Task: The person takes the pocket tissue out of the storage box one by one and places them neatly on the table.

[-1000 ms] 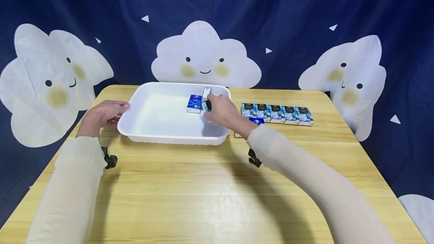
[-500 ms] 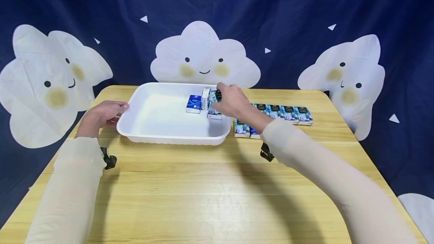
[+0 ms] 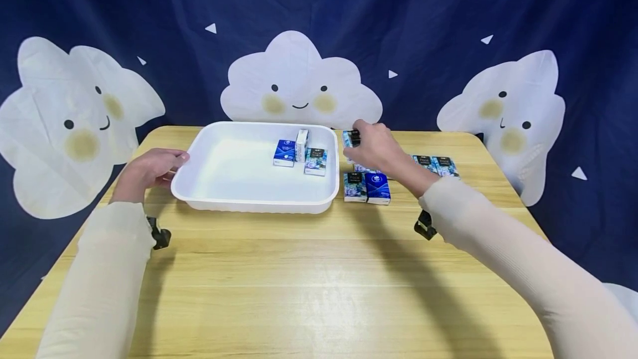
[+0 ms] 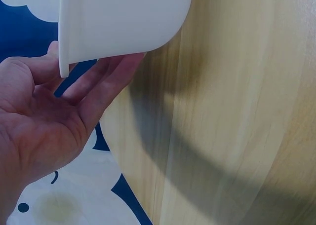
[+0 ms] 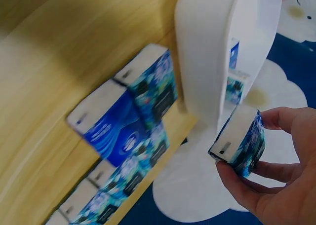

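My left hand (image 3: 158, 168) holds the left rim of the white tray (image 3: 249, 204); in the left wrist view the thumb lies at the rim and the fingers (image 4: 106, 84) reach under its side. Just right of the tray, my right hand (image 3: 376, 147) pinches a teal floral pack (image 5: 242, 141) between thumb and fingers, raised above the table. Inside the tray, toward its right side, are a blue pack (image 3: 284, 153), a white-sided pack (image 3: 302, 145) standing on edge and a floral pack (image 3: 315, 162) lying flat.
Right of the tray, a floral pack (image 3: 355, 187) and a blue pack (image 3: 377, 188) lie side by side. Behind them runs a row of floral packs (image 3: 445, 167), partly hidden by my right hand. A dark blue curtain (image 3: 418, 26) hangs behind the table (image 3: 299, 270).
My right hand placed a floral pack in the tray, let it go, moved right over the rim and took hold of another floral pack. My left hand has stayed at the rim.
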`<state>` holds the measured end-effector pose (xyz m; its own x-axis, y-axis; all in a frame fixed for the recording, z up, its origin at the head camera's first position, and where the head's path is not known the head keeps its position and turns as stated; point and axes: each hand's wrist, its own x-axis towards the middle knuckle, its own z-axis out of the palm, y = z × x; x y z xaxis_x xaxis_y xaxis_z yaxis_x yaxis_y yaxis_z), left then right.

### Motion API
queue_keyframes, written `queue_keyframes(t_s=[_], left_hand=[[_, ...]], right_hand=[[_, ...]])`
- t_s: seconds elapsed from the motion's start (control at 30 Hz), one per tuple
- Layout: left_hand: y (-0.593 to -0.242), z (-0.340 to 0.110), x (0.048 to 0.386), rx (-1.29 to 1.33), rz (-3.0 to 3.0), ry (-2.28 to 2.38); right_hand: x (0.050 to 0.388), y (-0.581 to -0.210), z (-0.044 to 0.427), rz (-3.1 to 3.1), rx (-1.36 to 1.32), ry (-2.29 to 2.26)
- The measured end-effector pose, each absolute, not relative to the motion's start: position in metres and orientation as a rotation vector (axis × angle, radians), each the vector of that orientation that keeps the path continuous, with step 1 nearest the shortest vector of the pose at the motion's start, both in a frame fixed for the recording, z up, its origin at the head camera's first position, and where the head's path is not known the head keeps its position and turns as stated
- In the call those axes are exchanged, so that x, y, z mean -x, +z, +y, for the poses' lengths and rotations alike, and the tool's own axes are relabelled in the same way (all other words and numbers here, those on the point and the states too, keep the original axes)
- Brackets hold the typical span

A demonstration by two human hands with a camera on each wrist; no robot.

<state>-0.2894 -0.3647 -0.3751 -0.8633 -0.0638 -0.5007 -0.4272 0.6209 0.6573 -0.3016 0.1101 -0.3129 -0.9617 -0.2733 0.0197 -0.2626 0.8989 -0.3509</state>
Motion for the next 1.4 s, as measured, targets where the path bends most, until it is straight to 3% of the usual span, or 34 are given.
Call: queue_keyframes(t_s=[0.67, 1.4], left_hand=[[-0.375, -0.364, 0.288, 0.382, 2.413, 1.147], [-0.376, -0.365, 0.288, 0.394, 2.407, 1.178]], right_hand=[[0.289, -0.343, 0.188, 2.976, 0.291, -0.422], [0.28, -0.371, 0.207, 2.854, 0.232, -0.308]])
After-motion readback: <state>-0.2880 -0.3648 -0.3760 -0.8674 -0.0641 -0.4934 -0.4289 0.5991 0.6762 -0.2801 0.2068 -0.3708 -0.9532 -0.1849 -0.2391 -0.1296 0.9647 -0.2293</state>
